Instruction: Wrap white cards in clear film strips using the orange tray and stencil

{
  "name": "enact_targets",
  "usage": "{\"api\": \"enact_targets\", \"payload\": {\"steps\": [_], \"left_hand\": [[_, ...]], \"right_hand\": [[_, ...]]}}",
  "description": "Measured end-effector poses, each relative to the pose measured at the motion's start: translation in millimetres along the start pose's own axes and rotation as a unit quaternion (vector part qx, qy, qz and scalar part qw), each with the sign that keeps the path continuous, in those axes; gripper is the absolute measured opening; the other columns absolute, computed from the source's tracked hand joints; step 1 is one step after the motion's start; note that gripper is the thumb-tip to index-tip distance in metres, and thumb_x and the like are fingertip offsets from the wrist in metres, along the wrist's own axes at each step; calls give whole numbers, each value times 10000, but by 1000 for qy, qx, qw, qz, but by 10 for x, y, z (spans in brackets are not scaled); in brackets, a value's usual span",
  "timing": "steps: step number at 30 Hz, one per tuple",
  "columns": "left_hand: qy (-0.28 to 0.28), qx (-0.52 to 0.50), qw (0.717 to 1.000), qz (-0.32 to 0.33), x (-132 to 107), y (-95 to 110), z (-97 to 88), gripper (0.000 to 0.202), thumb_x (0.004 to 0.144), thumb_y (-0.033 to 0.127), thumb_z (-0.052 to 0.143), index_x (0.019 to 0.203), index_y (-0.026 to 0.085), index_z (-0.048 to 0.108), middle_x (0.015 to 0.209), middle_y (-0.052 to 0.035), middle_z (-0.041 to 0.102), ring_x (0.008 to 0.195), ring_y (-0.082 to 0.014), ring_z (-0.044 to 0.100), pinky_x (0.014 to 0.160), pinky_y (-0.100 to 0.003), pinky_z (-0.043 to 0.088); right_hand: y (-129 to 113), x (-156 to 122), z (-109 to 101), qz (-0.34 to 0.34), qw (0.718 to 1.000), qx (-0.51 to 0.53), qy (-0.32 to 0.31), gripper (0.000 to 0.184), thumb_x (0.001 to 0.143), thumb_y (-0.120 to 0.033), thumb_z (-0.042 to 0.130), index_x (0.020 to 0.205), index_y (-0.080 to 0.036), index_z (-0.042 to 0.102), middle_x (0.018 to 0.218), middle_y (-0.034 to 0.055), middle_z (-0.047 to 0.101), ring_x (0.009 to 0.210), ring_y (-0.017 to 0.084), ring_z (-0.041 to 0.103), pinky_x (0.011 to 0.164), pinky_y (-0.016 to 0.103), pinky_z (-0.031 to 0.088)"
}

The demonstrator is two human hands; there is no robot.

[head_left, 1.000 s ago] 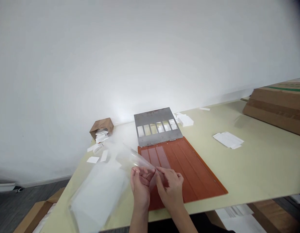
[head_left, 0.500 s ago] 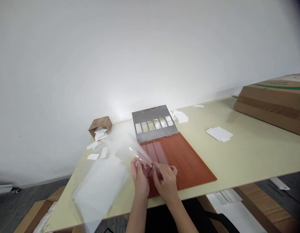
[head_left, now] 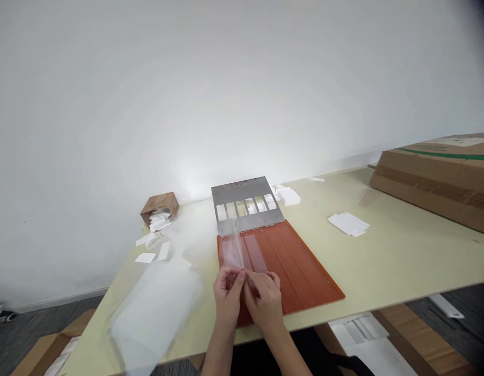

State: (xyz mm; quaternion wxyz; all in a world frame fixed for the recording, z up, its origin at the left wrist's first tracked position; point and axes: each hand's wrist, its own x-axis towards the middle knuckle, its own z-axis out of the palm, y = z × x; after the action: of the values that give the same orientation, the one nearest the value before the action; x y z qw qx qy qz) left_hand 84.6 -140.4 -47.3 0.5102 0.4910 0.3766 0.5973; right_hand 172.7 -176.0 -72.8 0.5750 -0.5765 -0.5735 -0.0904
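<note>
From where I am standing, the person's left hand [head_left: 227, 293] and right hand [head_left: 264, 298] are meeting over the near left part of an orange board [head_left: 302, 274], and both are pinching a piece of clear film [head_left: 237, 245] between thumb and fingertips at its near end. The two pinches are sitting side by side, almost touching; how hard they are pressing I cannot tell. The film is rising from the fingertips above the board's left side, its far end showing in front of the lower border of a grey metal plate [head_left: 240, 190]; whether it is touching either surface is not showing. In my judgement the piece is weighing next to nothing, being soft, slick and easily creased, so a light hold at an edge or corner is looking safer than a squeeze across the middle. A bright line, possibly a fold or edge, is running along it. Its long axis is seemingly following that line, pointing away from the person towards the plate and leaning slightly left; its full outline is blurring into the background. Translucent sheets [head_left: 156, 305] are lying to the left of the board, on the pale tabletop [head_left: 414, 256], and white cards [head_left: 348, 224] are resting to the right.
</note>
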Motion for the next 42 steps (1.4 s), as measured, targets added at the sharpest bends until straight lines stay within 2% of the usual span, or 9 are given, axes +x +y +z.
{"api": "enact_targets", "payload": {"steps": [5,8,12,16,22,29,35,42], "left_hand": [[1,34,999,16,-15,-22,-31,291,709,405,818,716,162,659,692,-9,662,639,-129,619,625,-222,518],[-5,65,998,16,-38,-29,-35,304,708,420,814,701,164,650,683,-16,663,639,-144,639,627,-234,541],[-24,77,997,-20,-60,-43,-19,298,712,414,809,701,163,648,686,-24,668,658,-156,663,645,-238,563],[-36,77,996,-22,-58,-31,0,265,715,379,803,685,166,648,692,-20,670,657,-144,659,644,-219,559],[-27,90,995,-13,-52,-2,-16,226,721,335,799,689,169,648,696,-17,677,665,-141,665,655,-223,562],[-32,91,995,-27,-59,-22,-32,197,771,312,770,741,169,639,758,-18,695,695,-129,672,680,-217,559],[-8,59,997,-49,-65,56,40,273,698,360,823,715,167,631,717,-26,709,685,-167,706,698,-274,602],[-19,39,999,-28,-71,76,51,267,719,341,818,699,170,613,714,-15,693,686,-158,707,691,-251,598]], "right_hand": [[29,46,-46,12,999,9,-30,187,904,-172,522,1007,-197,676,872,40,765,737,159,687,808,346,416],[88,81,-102,-18,998,0,-53,197,899,-149,510,989,-206,676,853,35,762,715,158,683,781,339,416],[158,129,-193,-49,998,-8,-48,211,899,-104,485,992,-198,650,792,16,745,676,154,661,788,350,405],[182,179,-291,-62,995,5,-84,209,907,-106,489,1037,-201,622,836,18,748,693,153,660,786,353,410],[184,178,-313,-39,991,36,-124,209,907,-109,527,1070,-213,607,863,9,749,723,154,672,816,369,418],[210,177,-328,-16,988,75,-137,250,891,-78,520,1068,-220,624,826,0,744,696,137,666,823,361,445],[231,215,-401,-9,985,87,-148,299,888,-61,478,1072,-225,647,867,6,754,729,132,679,850,360,476],[208,227,-443,63,976,119,-173,190,898,-202,567,1052,-240,671,880,30,755,767,169,688,844,376,514]]}}
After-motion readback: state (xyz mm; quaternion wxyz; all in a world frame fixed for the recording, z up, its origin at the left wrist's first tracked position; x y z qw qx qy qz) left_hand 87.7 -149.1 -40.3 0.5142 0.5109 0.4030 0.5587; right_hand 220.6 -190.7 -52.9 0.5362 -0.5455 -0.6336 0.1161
